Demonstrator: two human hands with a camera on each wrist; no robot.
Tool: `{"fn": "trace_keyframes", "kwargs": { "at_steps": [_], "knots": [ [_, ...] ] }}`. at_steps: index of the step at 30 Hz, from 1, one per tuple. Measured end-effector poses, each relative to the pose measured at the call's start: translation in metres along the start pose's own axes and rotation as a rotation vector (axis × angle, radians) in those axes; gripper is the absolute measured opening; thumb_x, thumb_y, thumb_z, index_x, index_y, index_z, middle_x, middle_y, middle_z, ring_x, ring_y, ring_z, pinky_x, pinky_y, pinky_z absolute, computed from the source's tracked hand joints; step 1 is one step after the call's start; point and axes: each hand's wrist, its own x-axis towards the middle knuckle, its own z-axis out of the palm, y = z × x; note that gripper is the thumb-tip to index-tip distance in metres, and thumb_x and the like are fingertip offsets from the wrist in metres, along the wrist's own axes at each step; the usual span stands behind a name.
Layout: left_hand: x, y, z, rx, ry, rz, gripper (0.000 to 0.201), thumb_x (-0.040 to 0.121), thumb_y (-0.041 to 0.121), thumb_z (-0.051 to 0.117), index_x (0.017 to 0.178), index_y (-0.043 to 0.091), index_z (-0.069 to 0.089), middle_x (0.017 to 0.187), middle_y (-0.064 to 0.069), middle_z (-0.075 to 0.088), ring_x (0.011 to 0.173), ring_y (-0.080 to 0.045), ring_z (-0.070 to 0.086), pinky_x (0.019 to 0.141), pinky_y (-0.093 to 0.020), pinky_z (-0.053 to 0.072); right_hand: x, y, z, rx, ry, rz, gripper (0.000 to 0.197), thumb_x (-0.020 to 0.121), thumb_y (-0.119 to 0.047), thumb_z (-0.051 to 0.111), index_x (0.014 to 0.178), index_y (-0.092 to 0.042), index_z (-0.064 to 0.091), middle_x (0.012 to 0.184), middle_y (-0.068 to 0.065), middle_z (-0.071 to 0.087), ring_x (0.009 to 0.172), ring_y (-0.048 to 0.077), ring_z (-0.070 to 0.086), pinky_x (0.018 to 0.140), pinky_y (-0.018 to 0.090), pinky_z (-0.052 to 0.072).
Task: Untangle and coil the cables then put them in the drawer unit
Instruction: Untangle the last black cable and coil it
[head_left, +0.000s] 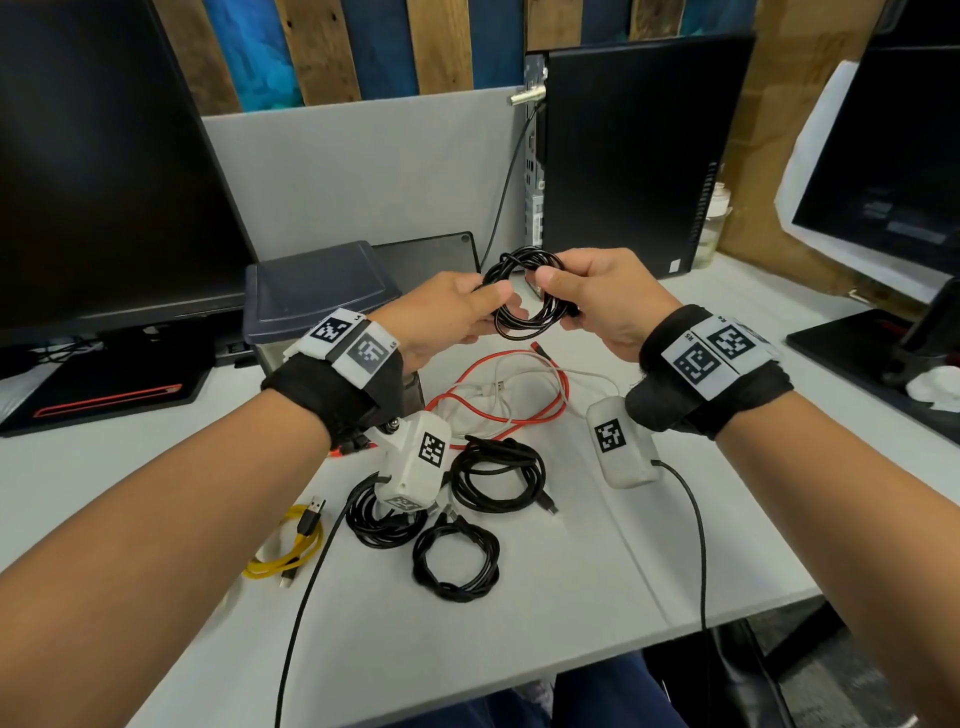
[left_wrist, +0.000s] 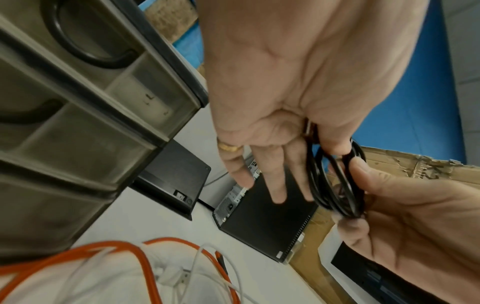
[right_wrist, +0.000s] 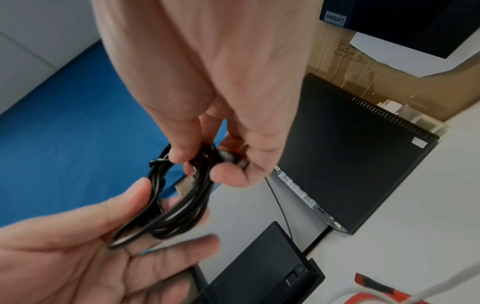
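I hold a black coiled cable (head_left: 524, 293) in the air above the table, one hand on each side. My left hand (head_left: 488, 306) pinches its left side, thumb on top and fingers underneath (right_wrist: 155, 257). My right hand (head_left: 550, 291) pinches the right side with curled fingers (right_wrist: 182, 152), near a plug end. In the left wrist view the coil (left_wrist: 335, 181) sits between my left thumb and the right hand. The grey drawer unit (head_left: 311, 296) stands just left of my hands, its translucent drawers (left_wrist: 78, 123) shut.
A red cable (head_left: 519, 415) and a white cable (head_left: 498, 384) lie tangled on the white table (head_left: 597, 571) under my hands. Three black coils (head_left: 498, 480) (head_left: 457, 564) (head_left: 379, 514) and a yellow cable (head_left: 291, 551) lie nearer me. Monitors stand left and right, and a black computer case (head_left: 623, 156) behind.
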Motion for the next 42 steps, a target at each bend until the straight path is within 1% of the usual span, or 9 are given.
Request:
{"fn": "trace_keyframes", "kwargs": {
  "at_steps": [4,7,11,17,23,28,33,36,42],
  "knots": [
    [0.003,0.002,0.008,-0.259,0.136,0.066,0.013,0.099,0.018,0.047,0.093,0.014,0.058,0.082,0.0,0.063,0.083,-0.014,0.061,0.087,-0.032,0.048,0.003,0.001,0.005,0.001,0.015,-0.017,0.013,0.094,-0.017,0.058,0.094,-0.013,0.071,0.079,0.007,0.057,0.062,0.012,0.046,0.05,0.022,0.042],
    [0.003,0.008,0.012,-0.374,0.103,0.071,0.017,0.101,0.022,0.042,0.093,0.012,0.053,0.076,-0.004,0.055,0.075,-0.014,0.06,0.087,-0.036,0.053,0.007,0.006,0.006,-0.111,0.022,0.018,0.024,0.095,-0.02,0.056,0.092,0.0,0.069,0.077,0.014,0.055,0.057,0.014,0.047,0.049,0.023,0.044],
    [0.006,0.007,0.014,-0.131,0.159,0.048,0.018,0.097,0.014,0.051,0.113,0.008,0.058,0.082,-0.008,0.063,0.07,-0.014,0.064,0.084,-0.041,0.057,0.002,0.009,0.004,-0.259,-0.023,0.055,0.026,0.098,-0.018,0.05,0.096,0.002,0.067,0.072,0.008,0.057,0.056,0.011,0.051,0.051,0.021,0.047],
    [0.009,-0.008,0.015,0.125,0.199,-0.06,0.01,0.092,0.003,0.054,0.095,0.01,0.061,0.085,-0.008,0.066,0.078,-0.02,0.07,0.081,-0.047,0.057,-0.008,0.006,0.002,-0.025,-0.188,0.19,0.021,0.097,-0.005,0.048,0.095,-0.013,0.066,0.103,0.02,0.064,0.087,0.026,0.057,0.083,0.04,0.054],
    [0.003,-0.014,0.021,0.309,0.101,-0.047,0.032,0.087,0.007,0.063,0.119,0.012,0.057,0.103,-0.008,0.067,0.09,-0.019,0.067,0.088,-0.043,0.054,-0.008,0.01,0.001,-0.154,-0.14,0.29,0.012,0.087,-0.003,0.065,0.098,0.002,0.068,0.078,0.012,0.064,0.065,0.017,0.059,0.049,0.023,0.054],
    [-0.002,-0.012,0.019,0.525,0.046,0.023,0.028,0.093,0.007,0.053,0.121,0.011,0.054,0.108,-0.008,0.066,0.091,-0.018,0.068,0.085,-0.039,0.055,-0.009,0.012,-0.002,-0.024,-0.197,0.404,0.023,0.084,-0.003,0.068,0.104,0.007,0.066,0.077,0.014,0.065,0.06,0.016,0.061,0.06,0.026,0.058],
    [-0.002,-0.015,0.01,0.588,0.056,0.032,0.028,0.094,0.004,0.046,0.121,0.008,0.054,0.105,-0.013,0.065,0.092,-0.024,0.067,0.085,-0.044,0.054,-0.013,0.014,-0.008,0.268,-0.306,0.41,0.031,0.087,0.016,0.049,0.114,0.004,0.059,0.096,0.018,0.063,0.074,0.017,0.062,0.066,0.021,0.055],
    [-0.002,-0.017,0.01,0.456,0.055,0.025,0.019,0.097,0.007,0.04,0.111,0.011,0.052,0.088,-0.006,0.064,0.081,-0.016,0.062,0.072,-0.029,0.051,-0.01,0.014,-0.009,0.199,-0.285,0.363,0.034,0.086,0.021,0.044,0.108,0.003,0.062,0.095,0.018,0.062,0.075,0.017,0.058,0.06,0.019,0.051],
    [-0.001,-0.014,0.012,0.501,0.129,0.132,0.03,0.102,0.03,0.032,0.101,0.008,0.053,0.081,-0.006,0.056,0.07,-0.014,0.048,0.061,-0.026,0.037,-0.008,0.016,-0.009,0.126,-0.225,0.33,0.03,0.086,0.018,0.045,0.104,0.005,0.066,0.091,0.017,0.062,0.077,0.02,0.057,0.067,0.025,0.052]
  ]
}}
